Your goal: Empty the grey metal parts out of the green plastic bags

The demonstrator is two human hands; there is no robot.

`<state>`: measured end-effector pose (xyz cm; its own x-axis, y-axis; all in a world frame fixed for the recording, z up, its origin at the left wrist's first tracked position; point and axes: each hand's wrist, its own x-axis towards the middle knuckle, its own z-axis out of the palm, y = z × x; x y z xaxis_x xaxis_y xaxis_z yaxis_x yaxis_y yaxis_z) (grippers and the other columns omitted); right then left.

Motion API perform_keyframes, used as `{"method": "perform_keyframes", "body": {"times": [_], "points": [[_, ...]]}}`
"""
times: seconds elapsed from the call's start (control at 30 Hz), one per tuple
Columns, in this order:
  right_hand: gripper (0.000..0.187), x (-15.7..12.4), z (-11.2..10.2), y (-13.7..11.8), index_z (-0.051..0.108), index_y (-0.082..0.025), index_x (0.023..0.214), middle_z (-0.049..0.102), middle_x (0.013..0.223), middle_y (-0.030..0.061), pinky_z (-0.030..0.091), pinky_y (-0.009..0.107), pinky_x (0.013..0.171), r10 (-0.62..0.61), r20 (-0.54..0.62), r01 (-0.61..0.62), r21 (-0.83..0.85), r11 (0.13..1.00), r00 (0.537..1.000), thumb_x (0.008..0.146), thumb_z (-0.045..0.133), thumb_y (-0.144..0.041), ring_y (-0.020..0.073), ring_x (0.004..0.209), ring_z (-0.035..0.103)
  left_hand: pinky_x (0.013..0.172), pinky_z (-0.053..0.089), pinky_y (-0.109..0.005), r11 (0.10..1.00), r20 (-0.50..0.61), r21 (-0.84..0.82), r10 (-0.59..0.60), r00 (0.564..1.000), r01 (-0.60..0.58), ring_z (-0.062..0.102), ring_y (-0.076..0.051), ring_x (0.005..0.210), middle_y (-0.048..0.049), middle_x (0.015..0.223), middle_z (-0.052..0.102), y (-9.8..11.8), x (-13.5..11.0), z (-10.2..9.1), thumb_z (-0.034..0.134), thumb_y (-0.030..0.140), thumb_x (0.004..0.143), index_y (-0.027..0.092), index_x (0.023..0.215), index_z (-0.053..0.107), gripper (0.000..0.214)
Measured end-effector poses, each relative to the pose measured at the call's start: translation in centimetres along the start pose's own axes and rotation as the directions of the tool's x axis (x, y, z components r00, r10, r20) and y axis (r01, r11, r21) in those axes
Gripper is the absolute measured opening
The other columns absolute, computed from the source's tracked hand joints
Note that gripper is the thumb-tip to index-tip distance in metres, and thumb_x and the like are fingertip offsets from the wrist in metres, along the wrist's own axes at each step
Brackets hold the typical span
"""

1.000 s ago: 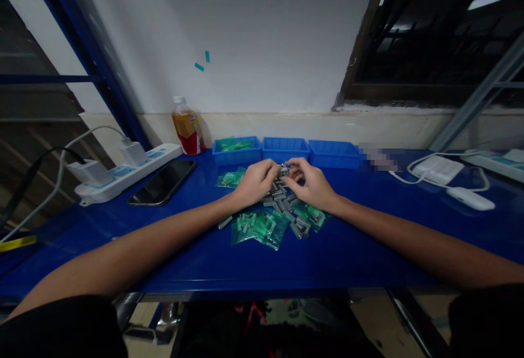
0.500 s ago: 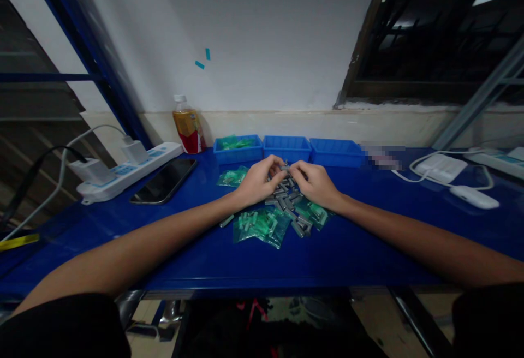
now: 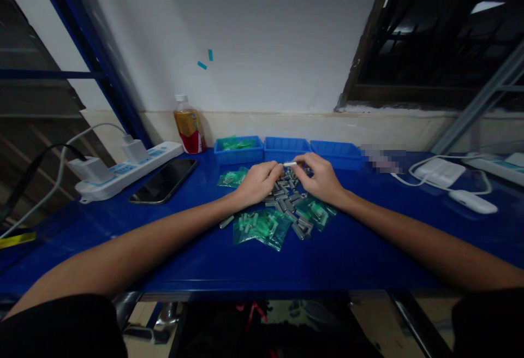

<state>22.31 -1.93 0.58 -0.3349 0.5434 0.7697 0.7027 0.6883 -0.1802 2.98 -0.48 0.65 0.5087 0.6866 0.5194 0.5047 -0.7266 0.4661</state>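
Note:
A small pale cylinder, metal by its shine, lies level between my hands above a pile of grey metal cylinders. My right hand pinches its right end between thumb and fingers. The closed fingertips of my left hand meet at its left end; what sits between them is too small to make out. Green plastic bags with small light pieces lie around the pile: one bag in front, another bag under the right wrist, and a third bag behind the left wrist.
Three blue bins stand along the wall: the left bin holds green bags, beside a middle bin and a right bin. To the left are a drink bottle, a phone and a power strip. White chargers lie right.
My hands have drawn slightly apart, the right one moving right. The pale cylinder now shows clearly between the fingertips. The green bag by the right wrist is more exposed.

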Motion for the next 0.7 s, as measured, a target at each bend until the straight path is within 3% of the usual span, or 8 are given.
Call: {"method": "perform_keyframes", "body": {"times": [0.1,0.2,0.33,0.43,0.5,0.57,0.6,0.7], "points": [[0.020,0.9,-0.8,2.3,0.062,-0.019,0.084,0.062,0.076,0.0059,0.042,0.035,0.074,0.059,-0.083,-0.068,-0.109,0.992,0.995,0.088,0.051,-0.035,0.0208,0.077,0.055,0.074,0.040,-0.031,0.976,0.025,0.176,0.129,0.991,-0.131,0.053,-0.017,0.077,-0.0041,0.080,0.061,-0.4,-0.3,-1.6,0.034,0.037,0.093,0.017,0.085,0.057,0.032],[0.020,1.5,-1.3,5.4,0.064,-0.019,0.085,0.063,0.082,0.0071,0.042,0.036,0.077,0.121,-0.117,-0.141,-0.180,0.974,0.986,0.087,0.052,-0.034,0.0223,0.083,0.055,0.079,0.039,-0.033,0.904,0.144,0.308,0.263,0.954,-0.296,0.052,-0.018,0.083,-0.0057,0.086,0.060,-0.7,-1.3,-3.7,0.039,0.033,0.092,0.017,0.088,0.057,0.025],[0.022,1.7,-0.7,8.7,0.066,-0.019,0.089,0.061,0.085,0.0087,0.041,0.040,0.079,0.129,-0.116,-0.157,-0.279,0.947,0.985,0.086,0.053,-0.037,0.0253,0.088,0.053,0.083,0.039,-0.036,0.873,0.185,0.398,0.223,0.957,-0.280,0.051,-0.020,0.090,-0.0084,0.096,0.060,-1.3,-2.5,-4.9,0.036,0.036,0.093,0.017,0.097,0.058,0.029],[0.026,1.4,0.1,9.6,0.068,-0.020,0.090,0.059,0.086,0.0102,0.041,0.041,0.078,0.159,-0.118,-0.190,-0.339,0.921,0.980,0.085,0.054,-0.040,0.0272,0.089,0.050,0.092,0.036,-0.042,0.857,0.143,0.488,0.107,0.984,-0.164,0.047,-0.025,0.109,-0.0105,0.117,0.056,-2.4,-2.4,-4.6,0.036,0.047,0.091,0.019,0.114,0.055,0.041],[0.029,1.3,0.1,9.2,0.068,-0.019,0.094,0.059,0.090,0.0110,0.041,0.042,0.077,0.166,-0.116,-0.198,-0.358,0.913,0.979,0.085,0.053,-0.042,0.0284,0.091,0.049,0.096,0.034,-0.048,0.854,0.135,0.519,-0.056,0.989,-0.022,0.040,-0.029,0.120,-0.0106,0.133,0.046,-3.4,-2.0,-4.7,0.030,0.053,0.091,0.022,0.127,0.047,0.051],[0.032,1.3,-0.3,8.1,0.066,-0.019,0.098,0.058,0.093,0.0114,0.040,0.043,0.078,0.153,-0.105,-0.181,-0.343,0.922,0.983,0.086,0.051,-0.044,0.0289,0.093,0.049,0.098,0.031,-0.055,0.835,0.219,0.540,-0.260,0.940,0.105,0.039,-0.031,0.124,-0.0107,0.140,0.040,-4.3,-1.7,-5.7,0.021,0.055,0.091,0.025,0.133,0.042,0.056],[0.032,1.4,-0.7,7.2,0.066,-0.019,0.099,0.058,0.093,0.0114,0.040,0.044,0.080,0.141,-0.089,-0.162,-0.321,0.933,0.986,0.086,0.050,-0.044,0.0286,0.094,0.049,0.098,0.029,-0.058,0.823,0.295,0.550,-0.352,0.888,0.144,0.039,-0.033,0.124,-0.0117,0.142,0.038,-4.4,-1.5,-6.5,0.017,0.056,0.092,0.026,0.135,0.040,0.058],[0.030,1.6,-2.0,3.6,0.065,-0.020,0.097,0.061,0.092,0.0092,0.039,0.043,0.082,0.074,0.069,-0.058,-0.202,0.978,0.995,0.088,0.048,-0.043,0.0265,0.093,0.052,0.099,0.024,-0.064,0.837,0.462,0.533,-0.411,0.786,0.125,0.025,-0.039,0.134,-0.0131,0.152,0.020,-3.6,-1.8,-9.5,0.015,0.064,0.088,0.027,0.144,0.026,0.068]]}}
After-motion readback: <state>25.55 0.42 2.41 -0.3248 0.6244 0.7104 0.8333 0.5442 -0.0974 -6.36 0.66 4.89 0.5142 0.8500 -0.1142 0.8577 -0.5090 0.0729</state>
